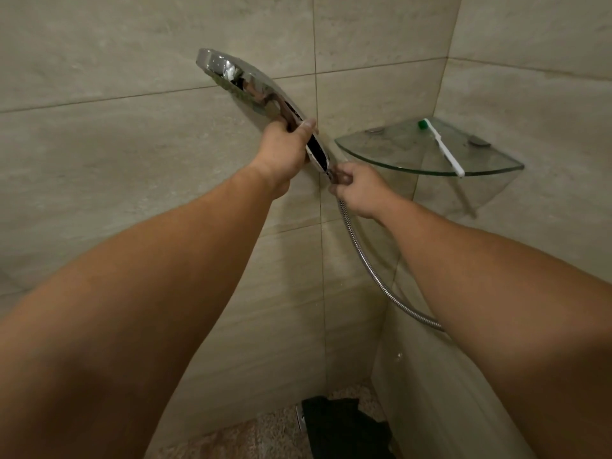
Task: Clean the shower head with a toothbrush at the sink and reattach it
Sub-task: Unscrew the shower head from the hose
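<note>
Two hands work the joint: left hand (281, 154) grips the shower head (245, 82) handle, right hand (359, 190) pinches the hose (371, 273) nut at five o'clock. Judged coupling step; next needs twisting. Toothbrush (442, 147) lies on the shelf (397, 160).

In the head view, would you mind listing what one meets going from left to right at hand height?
shower head → left hand gripping its handle → right hand at the hose connector → glass corner shelf → toothbrush on the shelf.

Shower corner: large beige stone-look wall tiles (132, 167) with thin grout lines; clear glass quarter-round corner shelf (397, 150) on metal mounts; speckled pebble floor (265, 432); crumpled black cloth (341, 429); dim warm light.
</note>
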Action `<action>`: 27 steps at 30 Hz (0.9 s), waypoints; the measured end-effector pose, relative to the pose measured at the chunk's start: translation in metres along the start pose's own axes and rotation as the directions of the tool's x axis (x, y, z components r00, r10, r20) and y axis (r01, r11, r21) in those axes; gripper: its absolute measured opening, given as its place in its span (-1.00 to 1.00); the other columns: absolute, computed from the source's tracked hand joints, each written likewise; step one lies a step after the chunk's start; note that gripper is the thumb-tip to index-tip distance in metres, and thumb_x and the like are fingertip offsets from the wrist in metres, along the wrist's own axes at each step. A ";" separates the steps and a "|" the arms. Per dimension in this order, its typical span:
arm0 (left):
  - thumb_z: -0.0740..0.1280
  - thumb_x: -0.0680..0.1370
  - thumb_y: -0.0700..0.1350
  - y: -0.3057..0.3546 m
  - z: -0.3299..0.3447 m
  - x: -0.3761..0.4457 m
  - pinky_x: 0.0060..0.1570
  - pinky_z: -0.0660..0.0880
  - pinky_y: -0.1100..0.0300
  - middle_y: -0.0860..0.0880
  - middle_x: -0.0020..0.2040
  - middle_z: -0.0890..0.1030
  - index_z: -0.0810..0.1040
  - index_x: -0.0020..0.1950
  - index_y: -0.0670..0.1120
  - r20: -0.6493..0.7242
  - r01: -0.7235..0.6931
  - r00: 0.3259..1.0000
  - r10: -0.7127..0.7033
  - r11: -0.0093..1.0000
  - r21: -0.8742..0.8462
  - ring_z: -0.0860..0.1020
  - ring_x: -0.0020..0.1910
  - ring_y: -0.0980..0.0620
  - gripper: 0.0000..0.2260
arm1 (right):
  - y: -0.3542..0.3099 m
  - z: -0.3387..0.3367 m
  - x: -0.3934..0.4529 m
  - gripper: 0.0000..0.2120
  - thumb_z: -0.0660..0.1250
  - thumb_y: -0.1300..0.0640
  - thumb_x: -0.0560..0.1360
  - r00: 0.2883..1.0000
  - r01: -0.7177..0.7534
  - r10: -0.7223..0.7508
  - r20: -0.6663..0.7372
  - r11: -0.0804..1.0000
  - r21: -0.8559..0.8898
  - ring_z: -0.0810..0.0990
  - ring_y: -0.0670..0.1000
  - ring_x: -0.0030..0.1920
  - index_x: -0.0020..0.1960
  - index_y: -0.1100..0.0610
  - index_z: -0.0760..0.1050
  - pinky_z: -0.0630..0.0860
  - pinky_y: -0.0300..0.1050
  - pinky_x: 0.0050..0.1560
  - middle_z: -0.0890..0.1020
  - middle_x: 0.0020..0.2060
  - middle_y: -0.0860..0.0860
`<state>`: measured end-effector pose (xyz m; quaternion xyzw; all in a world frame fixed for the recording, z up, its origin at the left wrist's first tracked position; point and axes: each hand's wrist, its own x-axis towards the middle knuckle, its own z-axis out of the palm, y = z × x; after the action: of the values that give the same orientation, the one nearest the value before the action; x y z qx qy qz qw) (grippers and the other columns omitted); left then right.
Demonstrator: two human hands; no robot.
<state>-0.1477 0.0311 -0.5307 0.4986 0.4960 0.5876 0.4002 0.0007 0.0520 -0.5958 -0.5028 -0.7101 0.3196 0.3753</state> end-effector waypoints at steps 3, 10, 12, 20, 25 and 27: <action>0.30 0.71 -0.12 0.002 0.001 -0.002 0.19 0.66 -0.06 -0.14 0.16 0.67 0.49 0.25 -0.14 -0.007 0.007 1.000 -0.007 1.000 -0.006 0.68 0.15 -0.11 -0.85 | -0.004 0.000 -0.001 -0.77 0.33 0.25 0.52 0.999 0.036 -0.036 0.000 0.997 -0.074 0.61 0.00 0.02 0.15 0.09 0.59 0.48 -0.20 0.08 0.69 0.01 0.03; 0.38 0.66 -0.09 0.005 0.003 -0.009 0.15 0.66 -0.15 -0.12 0.10 0.70 0.54 0.10 -0.06 -0.065 -0.017 0.998 0.020 0.999 0.036 0.70 0.11 -0.11 -0.92 | -0.010 -0.001 -0.002 -0.85 0.35 0.30 0.52 0.999 0.047 -0.045 0.024 0.996 -0.072 0.50 -0.20 -0.29 0.06 0.15 0.58 0.35 -0.42 -0.25 0.58 -0.30 -0.13; 0.41 0.64 -0.07 0.005 0.003 -0.009 0.10 0.69 -0.12 -0.09 0.06 0.70 0.56 0.09 -0.06 -0.093 -0.019 0.995 0.022 0.999 0.040 0.70 0.07 -0.09 -0.90 | -0.010 -0.001 -0.003 -0.84 0.35 0.33 0.51 0.999 0.046 -0.045 0.017 0.997 -0.064 0.41 -0.27 -0.39 0.01 0.11 0.54 0.31 -0.49 -0.33 0.50 -0.39 -0.18; 0.41 0.63 0.05 0.006 0.008 -0.012 0.09 0.67 -0.08 -0.01 0.13 0.63 0.45 0.24 -0.02 -0.162 0.040 0.986 -0.025 0.995 0.092 0.63 0.12 -0.08 -0.73 | -0.015 -0.002 -0.010 -0.73 0.30 0.39 0.47 0.997 0.031 -0.030 0.078 0.999 -0.022 0.61 0.11 -0.23 -0.20 0.03 0.55 0.58 0.08 -0.03 0.65 -0.29 0.10; 0.28 0.70 -0.07 0.010 0.014 -0.011 0.04 0.66 -0.05 -0.05 0.02 0.56 0.37 0.39 -0.11 -0.126 0.148 0.983 -0.136 0.986 0.083 0.60 -0.03 -0.04 -0.70 | -0.022 -0.007 -0.019 -0.86 0.21 0.44 0.55 0.985 -0.004 -0.003 0.171 0.999 0.043 0.54 0.10 -0.33 -0.03 0.27 0.50 0.53 -0.26 -0.35 0.56 -0.30 0.16; 0.25 0.70 -0.18 0.008 0.015 -0.009 -0.18 0.62 0.05 -0.06 -0.08 0.53 0.38 0.40 -0.17 -0.115 0.163 0.981 -0.153 0.983 0.082 0.56 -0.16 0.01 -0.72 | -0.022 -0.011 -0.021 -0.88 0.21 0.42 0.56 0.979 0.001 -0.009 0.202 0.999 0.038 0.51 0.03 -0.36 -0.07 0.26 0.48 0.44 -0.34 -0.44 0.53 -0.32 0.13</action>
<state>-0.1312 0.0236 -0.5245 0.4428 0.5813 0.5567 0.3951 0.0038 0.0260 -0.5762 -0.4586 -0.7396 0.3816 0.3114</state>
